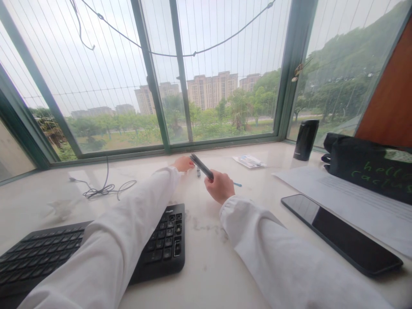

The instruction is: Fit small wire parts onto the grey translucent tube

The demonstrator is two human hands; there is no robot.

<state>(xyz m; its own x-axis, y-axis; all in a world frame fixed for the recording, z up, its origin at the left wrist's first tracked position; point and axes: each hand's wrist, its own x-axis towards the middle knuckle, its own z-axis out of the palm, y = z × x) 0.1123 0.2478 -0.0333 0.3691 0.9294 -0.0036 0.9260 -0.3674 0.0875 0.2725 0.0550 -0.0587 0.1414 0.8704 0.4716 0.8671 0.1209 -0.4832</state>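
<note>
My right hand (220, 187) is wrapped round one end of a slim, dark grey, bar-shaped tool (202, 167). The tool points up and to the left, and its exact kind is unclear. At its far end is my left hand (183, 163), fingers curled together; what they grip, if anything, is hidden. A small bottle-like item (198, 171) with a pale body stands just under the tool, beside my left fingers. From behind my right hand sticks out a thin blue stick (237, 184).
A black keyboard (167, 240) lies under my left forearm. A coiled cable (99, 190) is at the left. On the right are a phone (337, 231), printed paper (309, 180), a black pouch (367, 163), a black cylinder (306, 139) and a small clear packet (249, 161). Windows (225, 140) stand behind.
</note>
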